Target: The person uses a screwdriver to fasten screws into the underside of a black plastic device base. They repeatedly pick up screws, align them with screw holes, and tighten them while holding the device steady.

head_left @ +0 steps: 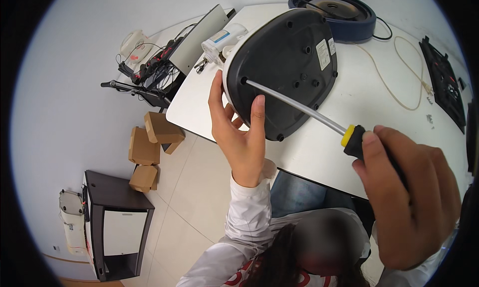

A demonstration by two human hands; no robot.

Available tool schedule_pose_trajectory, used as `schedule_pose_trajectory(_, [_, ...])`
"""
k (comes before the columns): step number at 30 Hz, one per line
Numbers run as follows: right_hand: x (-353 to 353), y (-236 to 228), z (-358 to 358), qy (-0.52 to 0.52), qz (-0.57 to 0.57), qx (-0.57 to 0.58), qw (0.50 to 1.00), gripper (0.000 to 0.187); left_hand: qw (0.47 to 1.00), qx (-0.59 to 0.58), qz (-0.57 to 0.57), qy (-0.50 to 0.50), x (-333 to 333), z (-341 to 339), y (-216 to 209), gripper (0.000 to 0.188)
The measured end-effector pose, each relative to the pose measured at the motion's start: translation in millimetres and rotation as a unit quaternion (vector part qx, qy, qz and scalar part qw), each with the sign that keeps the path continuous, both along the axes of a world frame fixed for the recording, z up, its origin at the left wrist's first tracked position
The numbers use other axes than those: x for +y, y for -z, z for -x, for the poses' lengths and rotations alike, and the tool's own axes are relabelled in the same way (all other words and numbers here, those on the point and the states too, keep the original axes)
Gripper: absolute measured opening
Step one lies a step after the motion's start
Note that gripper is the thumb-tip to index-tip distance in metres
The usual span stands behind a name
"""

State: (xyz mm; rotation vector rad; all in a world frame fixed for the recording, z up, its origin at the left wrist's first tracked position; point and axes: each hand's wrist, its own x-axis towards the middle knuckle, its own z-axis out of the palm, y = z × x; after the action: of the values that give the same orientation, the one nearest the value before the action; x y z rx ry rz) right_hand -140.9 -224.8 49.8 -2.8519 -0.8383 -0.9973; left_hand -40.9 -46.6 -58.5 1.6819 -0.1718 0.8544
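An appliance point(279, 62) with a black plastic underside and white shell is tipped up on the white table, its underside facing me. My left hand point(242, 149) grips its near left edge, thumb on the black underside and fingers around the white rim. In my right hand point(416, 197) is a screwdriver point(304, 109) with a long metal shaft and a black and yellow handle. Its tip reaches into a round hole near the left edge of the underside, so the tip itself is hidden. Behind the appliance sticks out a white cylindrical part point(227, 37) with a label.
A round dark blue appliance point(361, 31) stands at the far edge of the table point(359, 102). A pale cord point(381, 77) curls to the right, near small loose screws point(429, 119) and a black tool case point(444, 82). Cardboard boxes point(144, 146) and a dark cabinet point(117, 197) stand left.
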Motion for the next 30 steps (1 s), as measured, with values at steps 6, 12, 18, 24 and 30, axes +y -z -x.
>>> schedule_pose_trajectory(6, [-7, 3, 4, 0.0, 0.024, 0.006, 1.0, 0.03, 1.0, -0.01, 0.007, 0.015, -7, -2, 1, 0.062])
schedule_pose_trajectory(12, [-13, -5, 6, 0.013, 0.104, -0.013, 0.994, 0.03, 1.0, -0.003, -0.014, 0.005, -7, 1, 8, 0.062])
schedule_pose_trajectory(18, [-16, -16, 16, 0.036, 0.046, 0.128, 0.99, 0.045, 1.0, 0.003, -0.016, 0.008, -6, 5, 9, 0.061])
schedule_pose_trajectory(24, [-33, -18, 23, -0.005, 0.018, 0.179, 0.984, 0.044, 0.999, -0.028, -0.019, 0.011, -13, 2, 11, 0.062])
schedule_pose_trajectory(30, [-43, -17, 11, -0.014, 0.002, 0.124, 0.992, 0.032, 0.999, -0.027, -0.02, -0.006, -7, 2, 13, 0.061])
